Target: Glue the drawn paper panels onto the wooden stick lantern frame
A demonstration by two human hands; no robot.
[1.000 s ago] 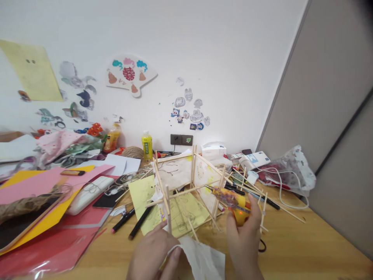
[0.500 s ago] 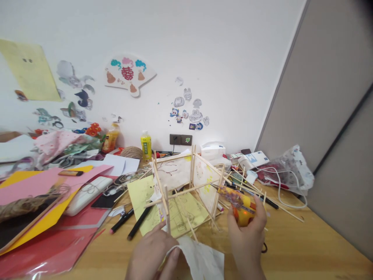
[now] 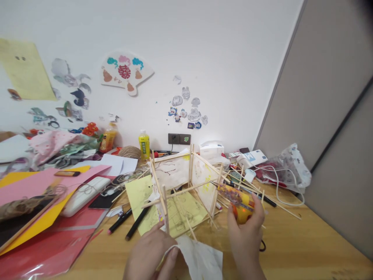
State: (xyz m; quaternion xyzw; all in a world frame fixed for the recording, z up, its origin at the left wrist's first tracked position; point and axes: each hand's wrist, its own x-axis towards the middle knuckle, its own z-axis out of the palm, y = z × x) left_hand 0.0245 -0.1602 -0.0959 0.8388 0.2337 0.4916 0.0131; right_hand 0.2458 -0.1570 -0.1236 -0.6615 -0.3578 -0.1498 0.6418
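Note:
A yellow hot glue gun (image 3: 242, 201) is gripped in my right hand (image 3: 247, 237), its nozzle pointing left at the upper bar of a wooden stick frame (image 3: 180, 193). Whether the tip touches the bar I cannot tell. Painted white panels (image 3: 171, 170) cover the frame's back and right sides. My left hand (image 3: 153, 249) is closed on the edge of a loose white sheet (image 3: 201, 256), paper or thin cloth, which droops in front of the frame. Its forefinger rests by the frame's front left post (image 3: 164, 206). Yellow drawn-on paper (image 3: 140, 200) lies beneath the frame.
Black markers (image 3: 138, 223) lie left of the frame. Coloured folders (image 3: 58, 233), a white power bank (image 3: 86, 196) and a phone (image 3: 103, 198) are further left. Loose sticks (image 3: 279, 206), a white cable (image 3: 301, 194) and a plastic bag (image 3: 294, 167) lie right. A yellow-green bottle (image 3: 144, 145) stands behind.
The view has shifted slightly, so everything sits a little further left. Both hands keep their holds, and the glue gun stays at the front bar.

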